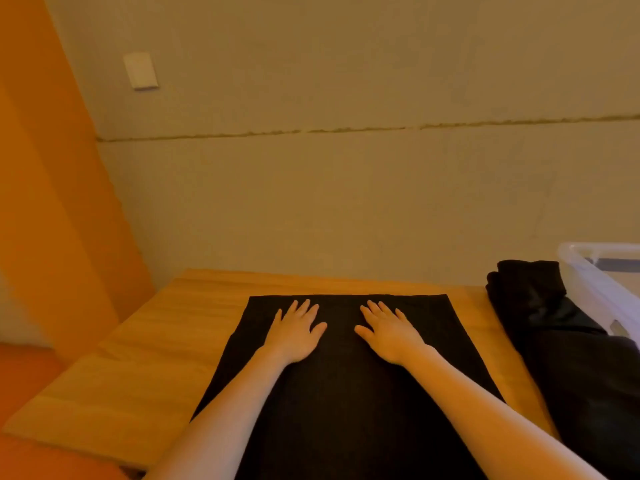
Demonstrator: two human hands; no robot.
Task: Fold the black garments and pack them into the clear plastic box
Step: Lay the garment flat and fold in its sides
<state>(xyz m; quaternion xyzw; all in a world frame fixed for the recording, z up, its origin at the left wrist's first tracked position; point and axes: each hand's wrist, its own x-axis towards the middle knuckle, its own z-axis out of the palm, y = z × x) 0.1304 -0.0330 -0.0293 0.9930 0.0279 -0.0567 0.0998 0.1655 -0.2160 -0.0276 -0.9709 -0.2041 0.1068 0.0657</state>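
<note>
Both forearms reach up from the bottom edge, left hand [297, 332] and right hand [390, 336] spread flat on the black garment [346, 393] mid-table. Fabric could easily slide on that smooth wooden table [145, 358] if pushed unevenly. Long axis runs bottom-to-top of frame; clear plastic box [588, 275] sits right.

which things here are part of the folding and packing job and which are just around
Part of the job:
flat black garment, under both hands
left hand
right hand
heap of black garments
clear plastic box

Just around:
wooden table
white wall plate
orange panel
</note>
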